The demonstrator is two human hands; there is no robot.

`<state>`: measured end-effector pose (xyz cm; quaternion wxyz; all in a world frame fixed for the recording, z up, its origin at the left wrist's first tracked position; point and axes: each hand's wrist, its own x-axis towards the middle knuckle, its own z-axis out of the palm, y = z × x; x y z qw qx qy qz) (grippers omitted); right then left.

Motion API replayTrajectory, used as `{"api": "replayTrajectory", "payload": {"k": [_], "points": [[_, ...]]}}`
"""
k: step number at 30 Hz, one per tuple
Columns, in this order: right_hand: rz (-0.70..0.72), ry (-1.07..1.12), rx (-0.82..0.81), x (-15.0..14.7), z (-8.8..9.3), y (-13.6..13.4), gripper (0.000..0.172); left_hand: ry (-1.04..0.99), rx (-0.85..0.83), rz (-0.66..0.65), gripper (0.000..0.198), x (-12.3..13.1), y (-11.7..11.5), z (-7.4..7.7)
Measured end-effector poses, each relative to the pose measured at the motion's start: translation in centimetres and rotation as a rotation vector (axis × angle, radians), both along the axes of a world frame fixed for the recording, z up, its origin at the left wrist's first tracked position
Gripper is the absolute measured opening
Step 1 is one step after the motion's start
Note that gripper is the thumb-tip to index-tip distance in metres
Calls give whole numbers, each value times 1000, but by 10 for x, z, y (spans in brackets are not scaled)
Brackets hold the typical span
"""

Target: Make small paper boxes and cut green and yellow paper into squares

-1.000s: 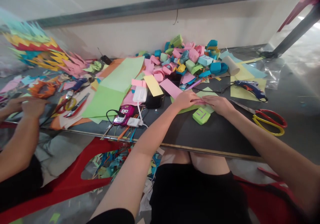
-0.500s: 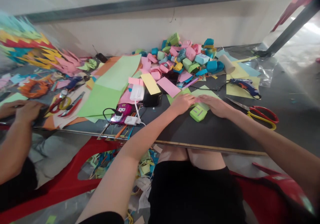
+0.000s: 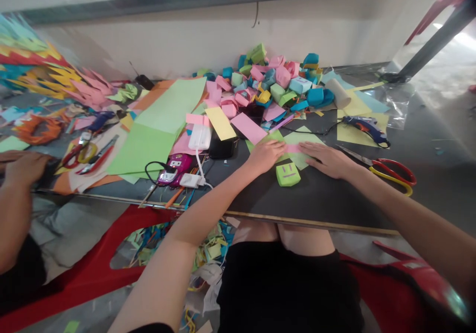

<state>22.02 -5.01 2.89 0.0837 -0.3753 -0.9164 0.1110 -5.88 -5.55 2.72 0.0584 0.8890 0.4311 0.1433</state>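
Note:
A small pink paper strip [image 3: 293,148] lies flat between my two hands, on top of pale green paper [image 3: 305,137]. My left hand [image 3: 267,155] rests palm down with its fingers on the strip's left end. From the other side, my right hand [image 3: 326,159] lies flat on the right end, its fingers stretched out and thumb apart. Just below the strip sits a folded green paper box [image 3: 287,174] with a simple face drawn in purple lines; neither hand touches it.
Behind my hands is a heap of folded paper boxes [image 3: 277,82]. Scissors [image 3: 390,169] and a glue gun [image 3: 366,128] lie right. To the left are green sheets [image 3: 148,144], a dark phone [image 3: 220,148] and a purple power strip [image 3: 174,168]. Another person's hand [image 3: 28,166] works far left.
My hands have moved slightly apart, showing more of the pink strip between them. The green box appears a little further left and turned, with its drawn face plainer. The view has shifted slightly.

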Motion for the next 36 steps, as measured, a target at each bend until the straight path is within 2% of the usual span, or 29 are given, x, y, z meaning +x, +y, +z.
{"api": "replayTrajectory", "payload": {"k": [5,7,8,10,11,13,14,15,17,20,22,25,28,30,32,36], "points": [[-358,-172,93,-49,26,-4,41,-3,-6,-9,21,1,7,7],[-449,-142,66,-65,34,0,26,-8,-35,-13,20,-2,10,11],[-481,-107,29,-69,36,3,24,-23,-50,-1,20,-4,9,15],[-506,-41,-51,-71,35,8,28,-83,-72,23,21,-8,2,24],[-496,-19,-75,-69,33,10,24,-119,-80,18,24,-9,-6,29],[-457,22,-75,-63,27,12,13,-158,-148,-106,41,-6,-28,39],[-443,50,-68,-59,23,13,12,-130,-200,-195,54,-2,-40,42],[-440,81,-65,-56,19,14,12,-90,-227,-232,69,4,-53,45],[-457,140,-73,-52,14,15,12,6,-219,-192,80,17,-72,46],[-490,190,-80,-52,12,13,12,162,-195,-36,70,28,-78,49],[-507,185,-70,-55,13,10,20,249,-216,-20,63,24,-66,58],[-511,144,-71,-62,17,4,33,298,-223,-91,56,12,-31,81],[-464,141,-84,-67,18,3,25,157,-73,-57,57,11,15,95],[-415,170,-90,-68,16,5,16,2,-10,-70,61,22,44,89],[-388,205,-97,-67,13,6,11,-81,0,-91,60,40,68,71],[-308,252,-80,-67,9,6,11,-155,-3,-7,59,68,91,35]]}}
